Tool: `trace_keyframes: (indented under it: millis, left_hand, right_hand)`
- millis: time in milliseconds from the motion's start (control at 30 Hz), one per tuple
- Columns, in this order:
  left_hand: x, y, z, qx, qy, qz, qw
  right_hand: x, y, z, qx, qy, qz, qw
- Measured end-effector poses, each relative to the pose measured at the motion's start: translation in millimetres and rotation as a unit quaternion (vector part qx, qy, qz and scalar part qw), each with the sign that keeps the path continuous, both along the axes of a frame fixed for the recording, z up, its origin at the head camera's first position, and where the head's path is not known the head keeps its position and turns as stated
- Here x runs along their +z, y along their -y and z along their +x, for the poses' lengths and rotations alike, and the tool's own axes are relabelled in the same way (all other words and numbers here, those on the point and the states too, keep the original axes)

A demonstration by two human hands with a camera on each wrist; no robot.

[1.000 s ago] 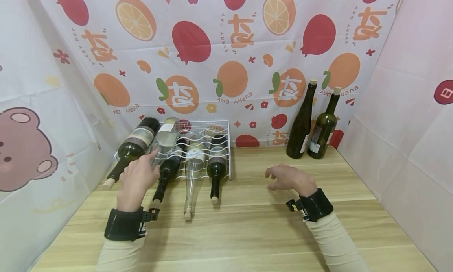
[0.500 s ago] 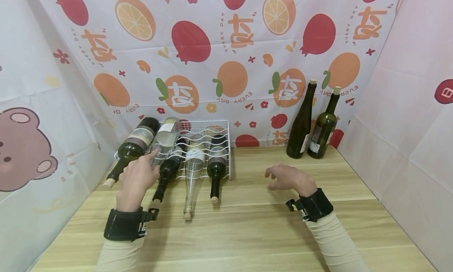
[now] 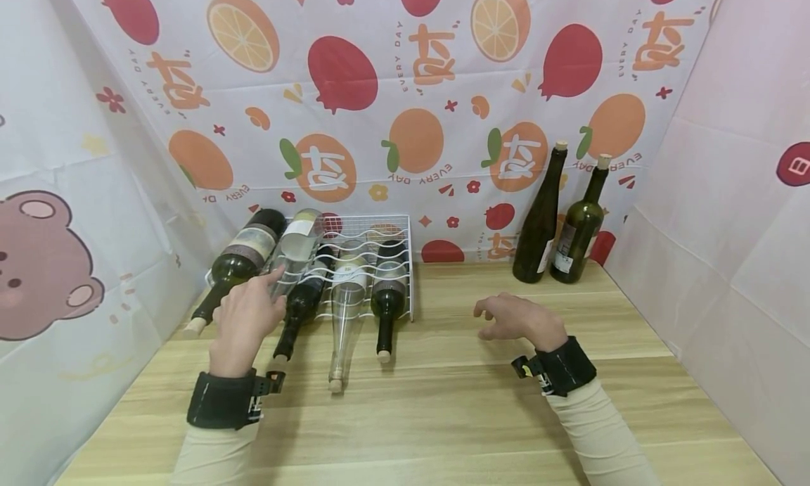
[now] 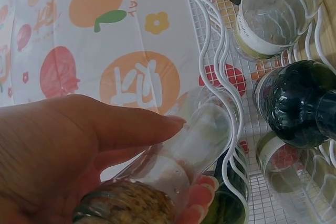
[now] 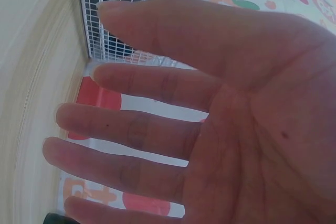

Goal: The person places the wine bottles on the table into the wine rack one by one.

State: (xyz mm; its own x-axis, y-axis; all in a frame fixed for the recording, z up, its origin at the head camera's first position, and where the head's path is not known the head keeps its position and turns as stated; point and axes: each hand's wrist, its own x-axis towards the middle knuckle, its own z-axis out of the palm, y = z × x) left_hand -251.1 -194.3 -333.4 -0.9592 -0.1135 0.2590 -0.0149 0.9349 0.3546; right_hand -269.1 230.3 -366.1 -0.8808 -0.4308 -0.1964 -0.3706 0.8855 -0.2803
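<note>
My left hand [image 3: 247, 321] grips a clear glass bottle [image 3: 299, 243] by its neck, with the bottle lying slanted on top of the white wire rack [image 3: 410, 275]. In the left wrist view the cork [image 4: 126, 203] shows between thumb and fingers, and the bottle's body points away against the wavy wires. A green wine bottle [image 3: 237, 257] lies just to its left, cork toward me. My right hand [image 3: 519, 321] hovers over the table to the right of the rack, holding nothing; its fingers are spread and nearly straight in the right wrist view.
Lower in the rack lie a dark bottle [image 3: 304, 299], a second clear bottle [image 3: 345, 310] and a green bottle [image 3: 388, 299], corks jutting forward. Two corked green bottles [image 3: 538, 226] stand upright at the back right. Printed cloth [image 3: 392, 64] walls the wooden table [image 3: 430, 423].
</note>
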Motion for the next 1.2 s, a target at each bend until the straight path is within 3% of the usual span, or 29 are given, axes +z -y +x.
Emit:
trace_keyframes:
  millis: [567,633,867,1200]
  left_hand:
    - [0.3,-0.7,-1.4,0.014,-0.003,0.002,0.9999]
    - [-0.2,-0.1,-1.7,0.008,0.008,-0.002,0.9999]
    - [-2.5,1.7,-6.6,-0.054,0.034,-0.030,0.9975]
    - [-3.8,-1.3,-6.7,-0.051,-0.010,-0.031,0.9982]
  right_hand:
    - [1.0,-0.3,0.3,0.005,0.001,-0.009,0.9999]
    - [0.5,-0.4,0.3,0.008,0.000,-0.009,0.9999]
    - [-0.3,-0.6,1.3,0.008,-0.002,-0.008,0.9999]
    - [-0.5,-0.8,-0.1,0.000,0.007,-0.010,0.9999]
